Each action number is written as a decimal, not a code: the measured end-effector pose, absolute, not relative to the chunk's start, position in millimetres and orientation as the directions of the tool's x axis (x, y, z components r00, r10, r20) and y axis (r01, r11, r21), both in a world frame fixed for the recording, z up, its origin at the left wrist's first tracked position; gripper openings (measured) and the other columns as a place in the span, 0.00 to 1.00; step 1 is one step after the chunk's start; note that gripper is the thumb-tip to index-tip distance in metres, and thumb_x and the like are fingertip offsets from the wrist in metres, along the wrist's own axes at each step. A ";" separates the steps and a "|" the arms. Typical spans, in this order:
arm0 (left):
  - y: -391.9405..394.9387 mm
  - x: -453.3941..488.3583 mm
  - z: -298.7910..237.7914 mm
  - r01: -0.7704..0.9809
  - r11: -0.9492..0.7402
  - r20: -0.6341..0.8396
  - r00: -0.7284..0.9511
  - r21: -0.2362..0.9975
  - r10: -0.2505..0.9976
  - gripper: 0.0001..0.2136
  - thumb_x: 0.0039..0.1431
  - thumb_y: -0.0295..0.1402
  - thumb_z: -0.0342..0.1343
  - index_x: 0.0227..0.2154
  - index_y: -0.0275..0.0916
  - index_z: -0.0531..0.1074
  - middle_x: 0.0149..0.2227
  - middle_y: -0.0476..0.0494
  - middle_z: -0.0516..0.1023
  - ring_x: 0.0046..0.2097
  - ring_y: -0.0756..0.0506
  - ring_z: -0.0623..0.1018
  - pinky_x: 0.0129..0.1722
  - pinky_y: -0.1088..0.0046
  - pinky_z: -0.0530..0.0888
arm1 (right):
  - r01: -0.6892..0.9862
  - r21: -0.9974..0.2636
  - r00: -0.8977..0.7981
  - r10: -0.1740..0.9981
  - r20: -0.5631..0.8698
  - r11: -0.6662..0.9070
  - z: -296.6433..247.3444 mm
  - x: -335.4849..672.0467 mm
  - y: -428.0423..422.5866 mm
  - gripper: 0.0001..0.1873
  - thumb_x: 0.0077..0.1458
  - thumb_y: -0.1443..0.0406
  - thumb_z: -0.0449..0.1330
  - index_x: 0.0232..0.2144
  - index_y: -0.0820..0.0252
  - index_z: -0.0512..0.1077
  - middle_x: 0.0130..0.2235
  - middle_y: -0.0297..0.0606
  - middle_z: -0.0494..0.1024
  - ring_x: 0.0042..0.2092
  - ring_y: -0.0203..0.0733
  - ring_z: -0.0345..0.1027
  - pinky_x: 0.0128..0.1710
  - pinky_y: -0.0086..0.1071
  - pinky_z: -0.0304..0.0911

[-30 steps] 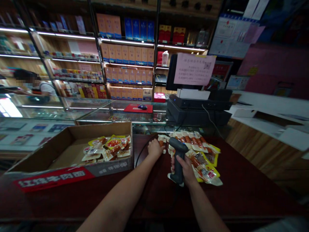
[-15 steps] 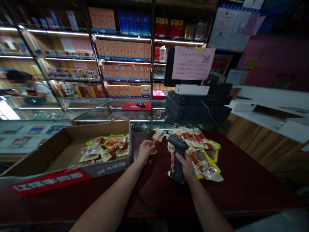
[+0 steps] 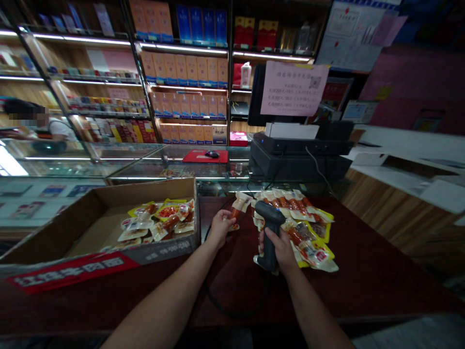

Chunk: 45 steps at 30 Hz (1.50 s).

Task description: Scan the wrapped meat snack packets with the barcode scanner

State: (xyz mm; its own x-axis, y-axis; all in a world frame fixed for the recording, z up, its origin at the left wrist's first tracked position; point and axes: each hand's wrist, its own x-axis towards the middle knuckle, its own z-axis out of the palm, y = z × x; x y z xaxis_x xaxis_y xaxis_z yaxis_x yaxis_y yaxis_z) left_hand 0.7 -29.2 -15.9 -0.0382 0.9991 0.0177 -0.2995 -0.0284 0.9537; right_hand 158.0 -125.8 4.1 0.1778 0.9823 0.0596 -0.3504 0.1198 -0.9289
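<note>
A dark red table (image 3: 366, 264) stretched across the whole front, and on its left sat one cardboard box (image 3: 160, 254), its red panel (image 3: 69, 272) shouting 红烧牛肉面 in white characters! To the right sprawled a pile of sealed packets (image 3: 300, 233), some yellow-edged, overlapping too much for a sure count; another batch (image 3: 167, 222) lay in the box's right end. Behind, one monitor (image 3: 256, 97) wore one pink notice (image 3: 290, 89), QR code clear, printed lines too soft to trust. Front and centre, one dark scanner (image 3: 269, 213), and the right hand (image 3: 279, 243) had it, fingers wrapped round the handle! The left hand (image 3: 220, 229) was closed to a pinch on the lower end of one sausage packet (image 3: 240, 204), tilted just left of the pile. Farther back, one mouse (image 3: 211, 154).
</note>
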 end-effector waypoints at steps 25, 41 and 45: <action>-41.2 0.7 20.1 -0.502 0.029 -0.028 0.011 0.864 1.000 0.21 0.25 0.31 0.68 0.26 0.35 0.65 0.22 0.50 0.73 0.24 0.50 0.73 0.27 0.73 0.69 | -0.334 -0.939 0.115 0.992 0.043 0.079 21.8 144.3 -131.1 0.15 0.43 0.55 0.65 0.27 0.61 0.69 0.19 0.30 0.72 0.16 0.33 0.63 0.15 0.27 0.64; -51.5 -92.6 62.1 -0.652 -0.475 0.035 -0.568 0.591 0.822 0.11 0.48 0.26 0.59 0.33 0.40 0.63 0.44 0.43 0.72 0.45 0.51 0.74 0.47 0.74 0.71 | -0.353 -0.935 -0.168 0.981 0.101 0.036 48.0 76.5 -136.1 0.20 0.44 0.56 0.64 0.37 0.59 0.68 0.20 0.28 0.72 0.17 0.33 0.64 0.15 0.27 0.65; -52.6 -84.5 55.5 -0.670 -0.442 0.005 -0.548 0.596 0.837 0.11 0.49 0.24 0.58 0.34 0.40 0.64 0.51 0.42 0.69 0.47 0.51 0.74 0.46 0.75 0.71 | -0.349 -0.936 -0.173 0.979 0.112 0.046 46.5 75.2 -136.2 0.19 0.45 0.55 0.64 0.37 0.60 0.67 0.20 0.28 0.72 0.16 0.33 0.64 0.14 0.27 0.64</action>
State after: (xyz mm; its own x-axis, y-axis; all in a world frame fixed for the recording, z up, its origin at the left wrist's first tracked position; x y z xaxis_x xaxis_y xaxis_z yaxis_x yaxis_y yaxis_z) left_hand -84.5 -52.6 55.5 -0.5478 0.8366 0.0050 -0.6704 -0.4425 0.5957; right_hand 75.2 -136.2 46.5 -0.1728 0.9785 0.1124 -0.3486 0.0460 -0.9362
